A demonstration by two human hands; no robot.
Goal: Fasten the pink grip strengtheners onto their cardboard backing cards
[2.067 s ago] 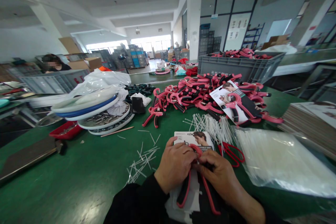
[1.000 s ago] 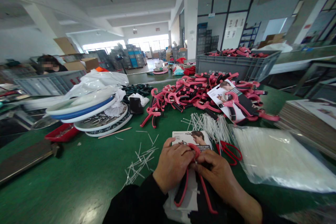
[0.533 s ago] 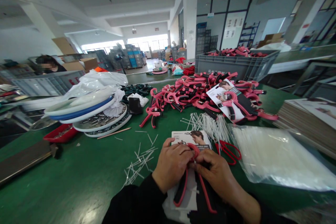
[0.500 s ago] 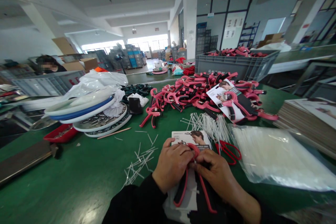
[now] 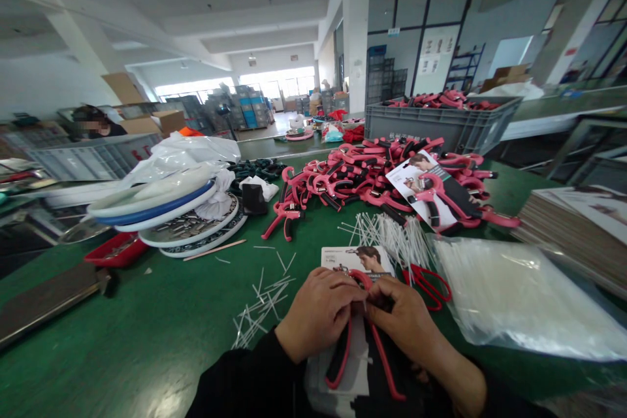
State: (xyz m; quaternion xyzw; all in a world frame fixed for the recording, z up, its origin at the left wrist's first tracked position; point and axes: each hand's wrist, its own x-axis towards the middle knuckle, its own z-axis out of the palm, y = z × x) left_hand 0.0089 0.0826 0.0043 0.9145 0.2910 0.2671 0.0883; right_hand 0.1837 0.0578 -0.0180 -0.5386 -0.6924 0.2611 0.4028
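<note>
Holding pink grip (image 5: 381, 347), card edge (image 5: 353, 249) beyond

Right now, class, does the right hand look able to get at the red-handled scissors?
Probably yes: the red-handled scissors lie just beside the right hand, with nothing visible between them. White ties crowd their far end, though, and that hand is occupied at the pink hand grip.

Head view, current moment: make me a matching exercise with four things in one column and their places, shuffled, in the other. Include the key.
1. gray crate with white lettering
2. pink-and-black tool
3. shallow red tray
4. clear plastic bag

A. on the left of the green table
B. in the right foreground
C. behind the pink heap
D. under the left hand and right hand

Pairs: 1-C, 2-D, 3-A, 4-B.
</note>
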